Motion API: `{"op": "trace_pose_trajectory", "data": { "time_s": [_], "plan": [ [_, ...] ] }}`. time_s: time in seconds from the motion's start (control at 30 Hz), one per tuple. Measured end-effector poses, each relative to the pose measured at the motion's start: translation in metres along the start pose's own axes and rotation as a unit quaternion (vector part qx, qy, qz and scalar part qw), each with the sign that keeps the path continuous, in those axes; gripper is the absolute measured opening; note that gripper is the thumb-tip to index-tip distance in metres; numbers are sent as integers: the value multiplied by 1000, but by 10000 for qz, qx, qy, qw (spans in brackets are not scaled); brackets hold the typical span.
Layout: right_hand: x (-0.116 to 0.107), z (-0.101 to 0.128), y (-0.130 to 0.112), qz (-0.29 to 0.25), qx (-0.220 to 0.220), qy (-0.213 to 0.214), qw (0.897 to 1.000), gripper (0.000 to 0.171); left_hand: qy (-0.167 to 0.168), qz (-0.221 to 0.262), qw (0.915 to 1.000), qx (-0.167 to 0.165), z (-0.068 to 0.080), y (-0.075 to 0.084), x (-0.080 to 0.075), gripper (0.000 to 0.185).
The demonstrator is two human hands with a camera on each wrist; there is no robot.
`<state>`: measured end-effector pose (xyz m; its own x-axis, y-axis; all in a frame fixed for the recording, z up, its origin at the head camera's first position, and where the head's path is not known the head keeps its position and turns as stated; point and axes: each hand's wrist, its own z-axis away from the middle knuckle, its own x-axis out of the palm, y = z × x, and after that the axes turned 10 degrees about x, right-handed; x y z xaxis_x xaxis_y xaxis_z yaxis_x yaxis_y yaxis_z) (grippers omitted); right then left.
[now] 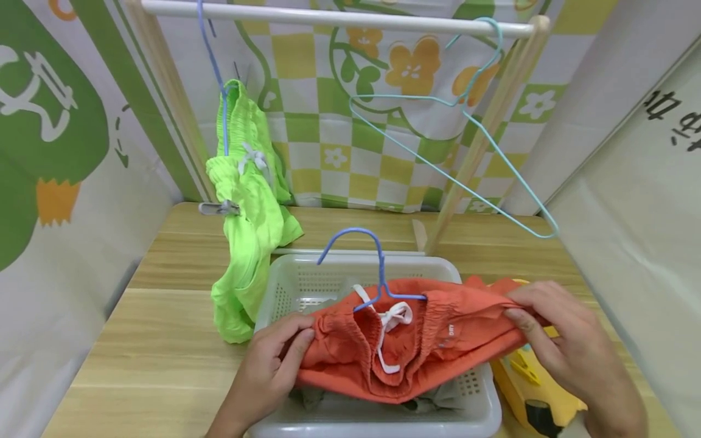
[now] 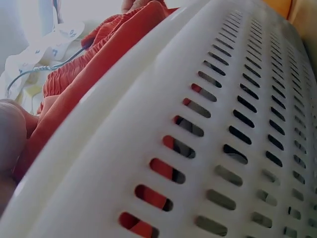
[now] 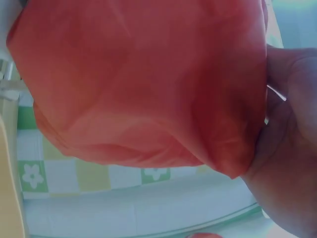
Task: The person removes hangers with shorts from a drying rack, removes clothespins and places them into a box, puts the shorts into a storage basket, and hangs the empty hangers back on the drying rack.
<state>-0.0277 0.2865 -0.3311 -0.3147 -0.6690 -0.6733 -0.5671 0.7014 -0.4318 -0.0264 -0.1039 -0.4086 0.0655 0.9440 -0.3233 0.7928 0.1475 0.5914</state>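
Red-orange shorts with an elastic waist and a white drawstring are stretched sideways over the basket. My left hand pinches their left side between thumb and fingers; my right hand grips the right side. A blue hanger has its lower part inside the waistband, its hook standing up above the cloth. In the left wrist view the shorts lie along the basket's rim, with part of the left hand beside them. The right wrist view shows the shorts spread wide, the right hand at their edge.
Under the shorts stands a white basket with greyish cloth inside. Neon green shorts hang at left from a blue hanger, with a clip. An empty turquoise hanger hangs from the white rail. A yellow container sits at right.
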Motion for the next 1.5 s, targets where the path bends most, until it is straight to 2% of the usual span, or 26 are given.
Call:
{"op": "trace_pose_trajectory", "data": {
  "time_s": [0.2,0.3,0.43,0.6,0.83,1.0,1.17,1.5],
  "plan": [
    [-4,10,14,-210,190,-90,9996,41,52,354,9993,-145,1,1,-2,31],
    [-5,14,21,-412,287,23,9987,31,137,404,9989,-210,2,2,-5,33],
    [-5,15,26,-874,330,287,9952,20,256,432,9984,-268,3,3,-10,35],
    [-2,12,28,-1474,307,826,9851,19,380,625,9968,-315,4,2,-14,35],
    [0,18,35,-1260,878,1447,9775,16,685,968,9924,-334,7,1,-19,34],
    [1,21,39,-1053,1187,1652,9734,18,954,1227,9877,-144,9,1,-17,31],
    [2,21,40,-1008,1364,1543,9734,16,1195,1220,9853,-3,12,2,-14,28],
    [11,21,46,-839,1871,1302,9701,14,1296,1129,9850,126,15,1,-10,21]
  ]
}}
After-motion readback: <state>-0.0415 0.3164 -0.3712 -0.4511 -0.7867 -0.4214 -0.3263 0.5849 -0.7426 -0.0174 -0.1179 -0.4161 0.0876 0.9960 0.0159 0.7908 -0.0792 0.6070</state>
